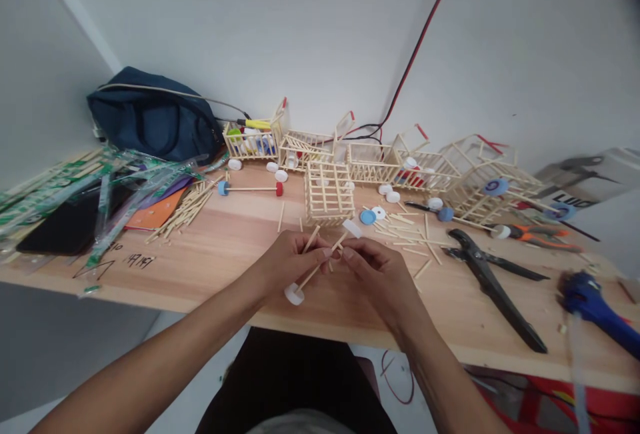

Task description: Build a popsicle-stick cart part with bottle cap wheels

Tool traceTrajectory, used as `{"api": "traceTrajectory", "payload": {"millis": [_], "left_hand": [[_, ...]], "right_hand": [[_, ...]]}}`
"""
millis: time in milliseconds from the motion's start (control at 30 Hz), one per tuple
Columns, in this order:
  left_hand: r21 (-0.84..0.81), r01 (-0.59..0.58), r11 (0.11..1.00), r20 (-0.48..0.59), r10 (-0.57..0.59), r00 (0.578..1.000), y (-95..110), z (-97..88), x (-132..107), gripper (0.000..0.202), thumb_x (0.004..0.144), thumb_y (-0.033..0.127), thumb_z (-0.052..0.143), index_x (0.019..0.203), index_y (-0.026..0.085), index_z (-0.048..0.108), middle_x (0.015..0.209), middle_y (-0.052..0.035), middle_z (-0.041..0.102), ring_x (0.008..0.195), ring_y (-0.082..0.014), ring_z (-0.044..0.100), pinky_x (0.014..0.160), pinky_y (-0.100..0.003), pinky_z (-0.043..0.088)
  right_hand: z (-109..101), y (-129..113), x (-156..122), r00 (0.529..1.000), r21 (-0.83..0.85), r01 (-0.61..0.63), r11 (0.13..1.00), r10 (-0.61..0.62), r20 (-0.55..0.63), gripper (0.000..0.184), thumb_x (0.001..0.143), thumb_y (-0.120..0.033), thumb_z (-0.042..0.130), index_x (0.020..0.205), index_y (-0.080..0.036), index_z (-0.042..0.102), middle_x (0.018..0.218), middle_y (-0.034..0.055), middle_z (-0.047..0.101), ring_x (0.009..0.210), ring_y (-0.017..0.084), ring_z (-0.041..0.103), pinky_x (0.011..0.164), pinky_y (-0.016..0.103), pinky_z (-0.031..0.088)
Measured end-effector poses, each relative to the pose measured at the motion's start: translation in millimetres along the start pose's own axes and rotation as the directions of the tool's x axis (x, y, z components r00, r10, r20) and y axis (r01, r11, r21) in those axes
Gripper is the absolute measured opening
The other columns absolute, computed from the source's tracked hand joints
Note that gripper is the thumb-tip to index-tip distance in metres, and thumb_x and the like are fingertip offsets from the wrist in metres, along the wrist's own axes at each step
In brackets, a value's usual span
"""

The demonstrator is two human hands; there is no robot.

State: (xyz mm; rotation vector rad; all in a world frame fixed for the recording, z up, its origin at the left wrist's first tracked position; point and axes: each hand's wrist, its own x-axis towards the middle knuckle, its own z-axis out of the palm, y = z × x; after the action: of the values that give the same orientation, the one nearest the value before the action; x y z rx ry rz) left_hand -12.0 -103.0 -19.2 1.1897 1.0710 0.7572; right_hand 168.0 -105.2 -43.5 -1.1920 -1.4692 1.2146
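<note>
Near the table's front edge, my left hand point(290, 264) and my right hand point(377, 271) meet, fingers closed. Between them is a wheel axle point(309, 279), a thin wooden stick with a white bottle-cap wheel point(294, 295) at its lower left and another white cap point(353, 228) at its upper right. My left thumb and fingers pinch the stick; a short stick point(311, 239) also pokes up by them. My right thumb and forefinger close on the axle near the upper cap. Just behind stands a small cart body point(330, 195) built from sticks.
Several stick carts point(373, 164) line the wall. At right lie black pliers point(493, 287), orange-handled pliers point(543, 235) and a blue glue gun point(595, 307). Loose sticks point(187, 211), a dark phone-like slab point(75, 221) and a blue bag point(155, 117) are left; another axle point(253, 189) lies nearby.
</note>
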Motion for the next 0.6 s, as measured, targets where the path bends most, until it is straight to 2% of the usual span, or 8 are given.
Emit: {"api": "traceTrajectory", "payload": {"millis": [133, 333, 600], "left_hand": [[0.011, -0.011, 1.0, -0.01, 0.011, 1.0, -2, 2.3, 5, 0.02, 0.08, 0.031, 0.062, 0.071, 0.014, 0.067, 0.061, 0.0012, 0.061, 0.05, -0.0067, 0.043, 0.051, -0.02, 0.03], [0.035, -0.002, 0.999, 0.02, 0.001, 1.0, -4, 3.9, 9, 0.023, 0.08, 0.033, 0.061, 0.067, 0.014, 0.065, 0.059, 0.0014, 0.059, 0.047, -0.0069, 0.041, 0.051, -0.021, 0.031], [0.059, -0.074, 0.995, 0.063, 0.071, 0.995, -6, 2.9, 13, 0.027, 0.08, 0.035, 0.062, 0.066, 0.013, 0.067, 0.063, -0.0018, 0.063, 0.059, -0.0108, 0.052, 0.061, -0.023, 0.039]], "right_hand": [[-2, 0, -1, 0.999, -0.048, 0.04, 0.998, -0.04, -0.007, 0.016, 0.083, -0.033, 0.062, 0.088, -0.02, 0.072, 0.091, 0.0053, 0.072, 0.087, 0.02, 0.065, 0.076, 0.031, 0.049], [-4, 4, -1, 0.999, -0.06, 0.035, 0.998, -0.036, -0.012, 0.017, 0.083, -0.034, 0.062, 0.087, -0.02, 0.071, 0.088, 0.0049, 0.072, 0.085, 0.02, 0.064, 0.076, 0.031, 0.05], [-6, 6, -3, 1.0, -0.054, 0.011, 0.998, -0.012, -0.017, 0.017, 0.083, -0.034, 0.063, 0.088, -0.019, 0.071, 0.088, 0.0043, 0.071, 0.084, 0.018, 0.064, 0.076, 0.029, 0.048]]}}
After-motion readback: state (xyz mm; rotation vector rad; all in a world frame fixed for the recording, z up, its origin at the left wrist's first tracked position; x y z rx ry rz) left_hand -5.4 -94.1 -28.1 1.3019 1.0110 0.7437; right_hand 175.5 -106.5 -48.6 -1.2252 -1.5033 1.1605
